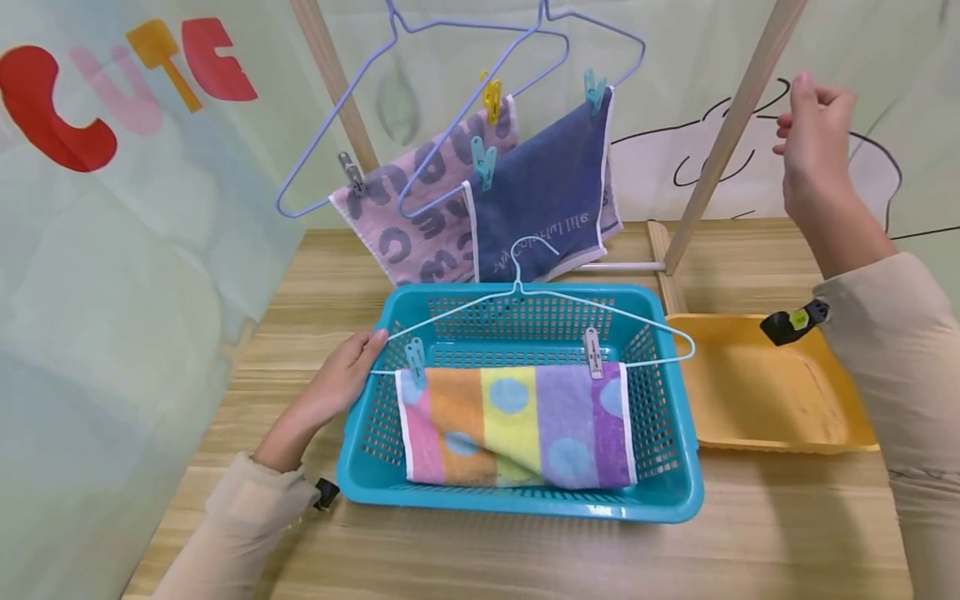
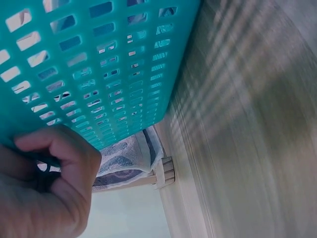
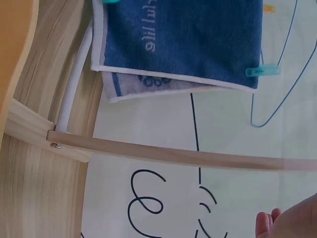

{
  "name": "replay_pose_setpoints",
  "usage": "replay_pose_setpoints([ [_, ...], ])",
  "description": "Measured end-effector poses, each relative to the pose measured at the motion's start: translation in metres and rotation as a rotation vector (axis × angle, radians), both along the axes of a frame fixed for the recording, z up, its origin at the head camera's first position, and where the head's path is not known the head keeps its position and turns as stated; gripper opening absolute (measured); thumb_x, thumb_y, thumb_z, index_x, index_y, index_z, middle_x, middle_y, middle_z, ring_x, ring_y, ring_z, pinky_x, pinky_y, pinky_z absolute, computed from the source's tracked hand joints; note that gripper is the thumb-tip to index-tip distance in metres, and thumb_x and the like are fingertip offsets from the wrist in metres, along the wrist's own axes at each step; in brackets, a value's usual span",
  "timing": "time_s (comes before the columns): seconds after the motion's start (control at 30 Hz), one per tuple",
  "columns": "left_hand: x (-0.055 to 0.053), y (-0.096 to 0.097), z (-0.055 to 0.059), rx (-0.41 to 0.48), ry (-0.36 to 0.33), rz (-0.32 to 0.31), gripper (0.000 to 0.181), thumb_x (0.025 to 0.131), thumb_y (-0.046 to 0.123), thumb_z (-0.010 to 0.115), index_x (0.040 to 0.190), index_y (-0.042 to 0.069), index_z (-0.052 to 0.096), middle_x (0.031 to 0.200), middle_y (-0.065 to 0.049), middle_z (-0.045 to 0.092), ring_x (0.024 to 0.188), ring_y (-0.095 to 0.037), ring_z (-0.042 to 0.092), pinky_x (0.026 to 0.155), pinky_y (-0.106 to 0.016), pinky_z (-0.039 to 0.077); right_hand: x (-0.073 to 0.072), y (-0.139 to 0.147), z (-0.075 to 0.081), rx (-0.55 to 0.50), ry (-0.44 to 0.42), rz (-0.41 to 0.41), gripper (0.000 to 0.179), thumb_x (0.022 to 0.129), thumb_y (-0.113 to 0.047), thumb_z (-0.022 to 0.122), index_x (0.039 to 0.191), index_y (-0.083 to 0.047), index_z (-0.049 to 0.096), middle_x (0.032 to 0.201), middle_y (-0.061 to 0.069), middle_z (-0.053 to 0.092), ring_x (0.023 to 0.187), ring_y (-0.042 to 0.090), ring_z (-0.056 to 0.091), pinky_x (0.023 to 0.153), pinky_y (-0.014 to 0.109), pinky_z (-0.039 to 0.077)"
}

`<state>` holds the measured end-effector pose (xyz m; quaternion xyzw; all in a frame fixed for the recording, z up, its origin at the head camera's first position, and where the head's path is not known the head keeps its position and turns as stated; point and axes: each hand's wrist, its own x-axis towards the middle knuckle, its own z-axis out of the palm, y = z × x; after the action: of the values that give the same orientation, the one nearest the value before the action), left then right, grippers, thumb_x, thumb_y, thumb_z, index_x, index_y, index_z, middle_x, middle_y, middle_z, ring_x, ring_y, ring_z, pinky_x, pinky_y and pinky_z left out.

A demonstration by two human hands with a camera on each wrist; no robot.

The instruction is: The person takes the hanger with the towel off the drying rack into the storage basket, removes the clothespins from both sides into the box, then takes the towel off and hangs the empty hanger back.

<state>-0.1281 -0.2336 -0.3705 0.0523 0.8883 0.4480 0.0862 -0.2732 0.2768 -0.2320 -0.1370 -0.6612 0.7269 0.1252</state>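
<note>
My left hand [image 1: 348, 371] is at the left rim of a turquoise basket [image 1: 678, 450], its thumb and fingers pinching the left end of a light-blue wire hanger [image 1: 465, 310]. From this hanger a striped, dotted towel [image 1: 513, 425] hangs into the basket, held by a blue clothespin [image 1: 415, 360] and a grey clothespin [image 1: 593, 353]. The hanger's hook points up and stands free. My right hand [image 1: 817, 150] is raised beside the rack's right wooden post [image 1: 738, 137], fingers loosely bent, with nothing visible in them. Only its edge shows in the right wrist view.
Behind the basket, a navy towel [image 1: 540, 192] and a pink towel [image 1: 420, 208] hang clipped on purple hangers [image 1: 360, 79]. A yellow tray [image 1: 750, 325] lies right of the basket on the wooden table [image 1: 277, 350]. A white bar [image 1: 622, 267] runs low between the posts.
</note>
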Motion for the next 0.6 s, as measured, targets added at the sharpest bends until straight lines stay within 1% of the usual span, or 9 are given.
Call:
replay_pose_setpoints([
  [0.13,0.0,0.0,0.0,0.009,-0.005,-0.003,0.048,0.111,0.036,0.032,0.108,-0.009,0.051,0.082,-0.014,0.06,0.064,-0.018,0.063,0.058,-0.034,0.054,0.012,-0.002,0.0,-0.044,-0.005,-0.006,0.027,0.102,-0.034,0.056,0.118,-0.024,0.036,0.103,-0.002,0.041,0.085,0.009,0.042,0.062,0.014,0.043],
  [0.3,0.0,0.0,-0.001,0.013,-0.003,-0.001,0.048,0.111,0.036,0.033,0.108,-0.009,0.051,0.082,-0.014,0.06,0.064,-0.018,0.063,0.058,-0.034,0.054,0.027,-0.006,-0.001,-0.136,0.052,0.014,0.026,0.1,-0.022,0.061,0.115,-0.017,0.041,0.099,0.002,0.044,0.076,0.012,0.045,0.058,0.017,0.048],
  [0.43,0.0,0.0,-0.001,0.01,0.001,-0.003,0.048,0.111,0.036,0.032,0.108,-0.009,0.051,0.082,-0.014,0.06,0.064,-0.018,0.063,0.059,-0.034,0.054,0.04,-0.011,-0.003,-0.186,0.111,0.081,0.023,0.098,-0.014,0.065,0.111,-0.008,0.047,0.089,0.007,0.05,0.066,0.015,0.048,0.055,0.019,0.051],
  [0.6,-0.001,0.0,-0.001,-0.003,0.013,-0.003,0.049,0.111,0.035,0.032,0.108,-0.009,0.051,0.083,-0.015,0.06,0.066,-0.018,0.063,0.06,-0.033,0.054,0.057,-0.019,-0.01,-0.164,0.171,0.202,0.013,0.093,-0.008,0.071,0.096,0.003,0.063,0.077,0.01,0.055,0.06,0.016,0.05,0.052,0.017,0.048],
])
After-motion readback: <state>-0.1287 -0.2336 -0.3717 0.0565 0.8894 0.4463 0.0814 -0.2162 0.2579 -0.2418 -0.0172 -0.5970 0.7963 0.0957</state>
